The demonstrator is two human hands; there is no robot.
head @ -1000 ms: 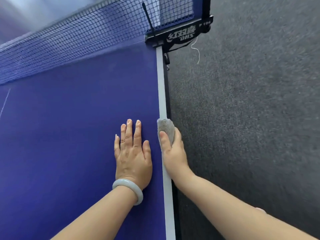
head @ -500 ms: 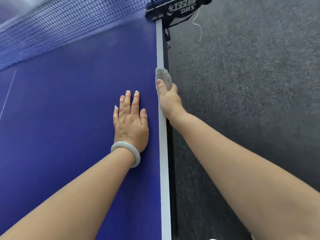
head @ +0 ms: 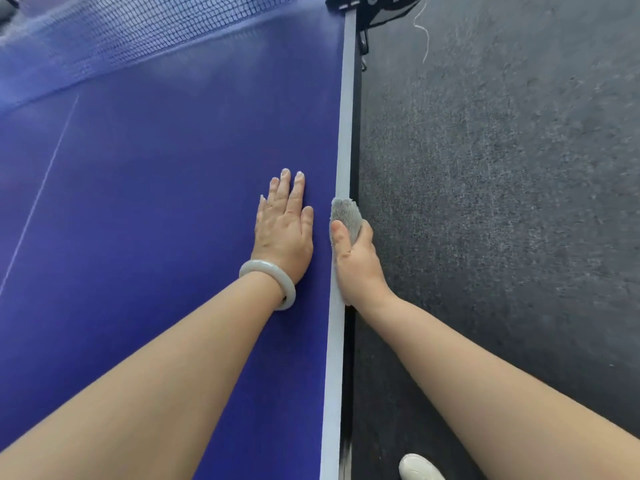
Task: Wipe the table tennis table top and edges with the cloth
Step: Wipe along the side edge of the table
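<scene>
1 cloth (head: pixel 346 216) in right hand (head: pixel 358 268)

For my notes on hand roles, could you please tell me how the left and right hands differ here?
The left hand lies flat, fingers straight, on the blue table top; the right hand grips the grey cloth. The left hand rests inside the white edge line; the right hand is at the edge itself. The left hand's wrist wears a pale bangle; the right hand's is bare. Both sit side by side.
</scene>
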